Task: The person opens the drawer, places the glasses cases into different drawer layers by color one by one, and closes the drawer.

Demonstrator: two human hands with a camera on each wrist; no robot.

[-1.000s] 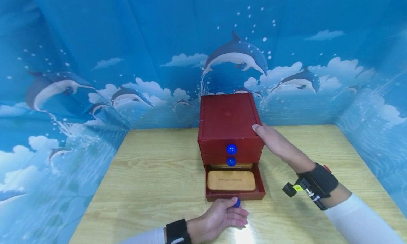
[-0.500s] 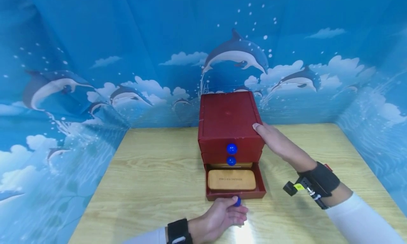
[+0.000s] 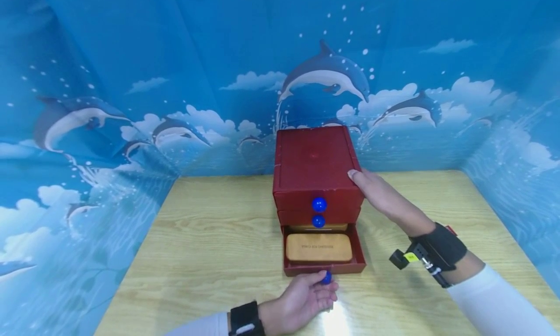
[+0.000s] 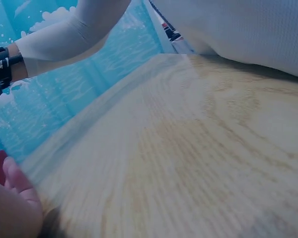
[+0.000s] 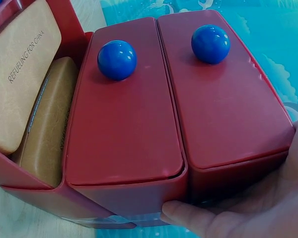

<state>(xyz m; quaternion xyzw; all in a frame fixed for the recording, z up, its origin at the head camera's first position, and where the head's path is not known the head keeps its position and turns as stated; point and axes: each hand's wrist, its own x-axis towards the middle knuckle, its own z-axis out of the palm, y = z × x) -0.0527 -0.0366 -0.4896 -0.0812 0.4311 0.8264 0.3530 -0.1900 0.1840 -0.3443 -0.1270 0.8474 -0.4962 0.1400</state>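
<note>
A dark red box of stacked drawers (image 3: 312,161) stands at the back of the table. Its bottom drawer (image 3: 302,270) is pulled out. Inside lies a tan case (image 3: 319,247) printed "REFUELING FOR CHINA", and behind it a second brown case (image 5: 49,126) shows in the right wrist view. At the drawer's front, my left hand (image 3: 299,302) pinches the blue knob (image 3: 326,277) between thumb and finger. My right hand (image 3: 385,197) rests against the box's right side, its thumb on the top edge and a straight finger along the side.
Two more drawers above are closed, each with a round blue knob, the upper one (image 3: 319,204) and the middle one (image 3: 318,221). A wood-grain table (image 3: 210,238) lies underneath. Blue dolphin-print cloth (image 3: 218,59) hangs behind and at both sides.
The loose fingers of my left hand have curled in slightly near the knob. The drawer and my right hand stay where they were.
</note>
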